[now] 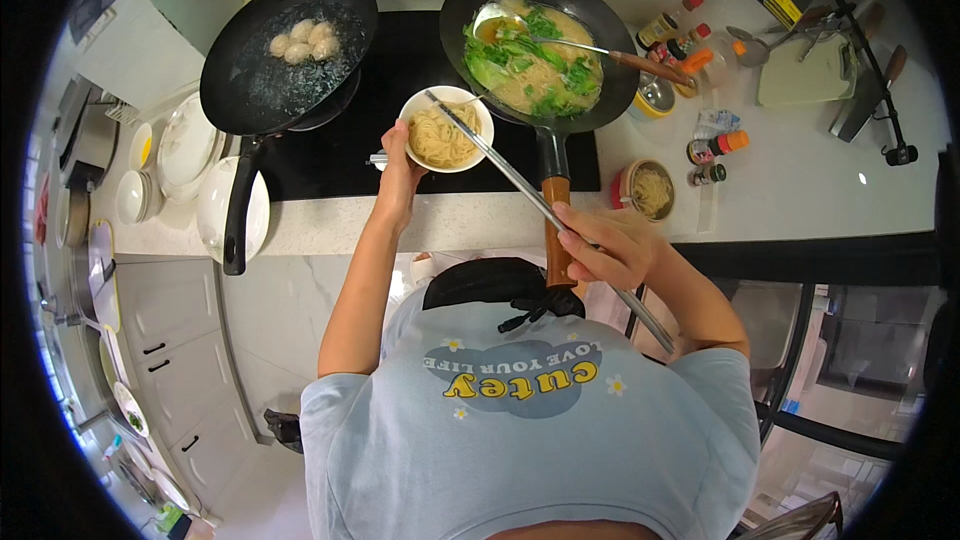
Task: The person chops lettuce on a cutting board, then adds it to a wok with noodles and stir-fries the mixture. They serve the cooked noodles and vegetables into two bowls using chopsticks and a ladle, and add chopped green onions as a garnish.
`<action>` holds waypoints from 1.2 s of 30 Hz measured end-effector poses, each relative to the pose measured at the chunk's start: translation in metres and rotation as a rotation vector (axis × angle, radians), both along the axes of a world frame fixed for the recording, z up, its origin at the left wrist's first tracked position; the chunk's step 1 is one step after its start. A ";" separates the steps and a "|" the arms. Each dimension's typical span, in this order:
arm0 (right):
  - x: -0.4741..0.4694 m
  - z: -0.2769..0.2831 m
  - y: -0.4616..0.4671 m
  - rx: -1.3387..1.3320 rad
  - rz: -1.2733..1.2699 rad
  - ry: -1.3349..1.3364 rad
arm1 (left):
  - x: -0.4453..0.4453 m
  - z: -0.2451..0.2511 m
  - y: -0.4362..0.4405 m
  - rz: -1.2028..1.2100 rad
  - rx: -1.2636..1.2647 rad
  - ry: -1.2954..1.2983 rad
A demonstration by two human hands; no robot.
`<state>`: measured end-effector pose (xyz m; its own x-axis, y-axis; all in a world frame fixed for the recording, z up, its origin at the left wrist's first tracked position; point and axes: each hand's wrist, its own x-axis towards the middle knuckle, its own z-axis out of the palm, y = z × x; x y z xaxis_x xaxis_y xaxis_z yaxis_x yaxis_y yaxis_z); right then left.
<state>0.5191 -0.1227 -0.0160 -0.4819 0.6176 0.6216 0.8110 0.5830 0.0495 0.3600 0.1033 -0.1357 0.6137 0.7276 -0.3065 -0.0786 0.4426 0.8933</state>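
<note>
My left hand point(401, 172) holds a white bowl of noodles point(444, 136) over the black cooktop point(405, 52), between two woks. My right hand point(611, 244) grips a pair of long metal chopsticks point(517, 178); their tips reach over the bowl's rim. Behind and right of the bowl, a wok point(621, 22) holds noodles and leafy greens point(577, 79) in broth. A ladle with a wooden handle point(652, 67) rests in it, its metal bowl in the broth. In the left wok point(225, 82), several pale round pieces point(304, 41) lie together in bubbling liquid.
White plates point(180, 146) and stacked small bowls point(133, 196) stand at the left. The left wok's black handle point(240, 217) juts over the counter edge. At the right are sauce bottles point(660, 28), spice jars point(706, 175), a noodle-filled bowl point(652, 191), a cutting board point(806, 71) and knives point(862, 105).
</note>
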 end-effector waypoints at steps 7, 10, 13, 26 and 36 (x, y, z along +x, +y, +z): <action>-0.007 0.010 0.004 -0.249 -0.138 0.197 | -0.005 0.001 0.001 0.005 -0.004 -0.011; 0.000 0.020 0.004 -0.325 -0.241 0.448 | -0.007 0.003 0.002 -0.001 -0.001 -0.024; 0.004 0.032 -0.003 -0.350 -0.286 0.921 | -0.011 0.006 0.002 -0.013 -0.036 -0.053; -0.011 0.068 -0.008 -0.241 -0.529 1.160 | -0.028 0.037 0.000 -0.154 0.004 -0.006; 0.020 0.069 -0.096 0.395 -0.598 1.418 | -0.056 0.043 -0.007 -0.120 -0.007 0.084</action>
<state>0.5394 -0.2191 0.0532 0.8459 0.1952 0.4963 0.4265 0.3111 -0.8493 0.3040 0.0962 -0.0932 0.6682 0.6481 -0.3652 0.0504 0.4503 0.8914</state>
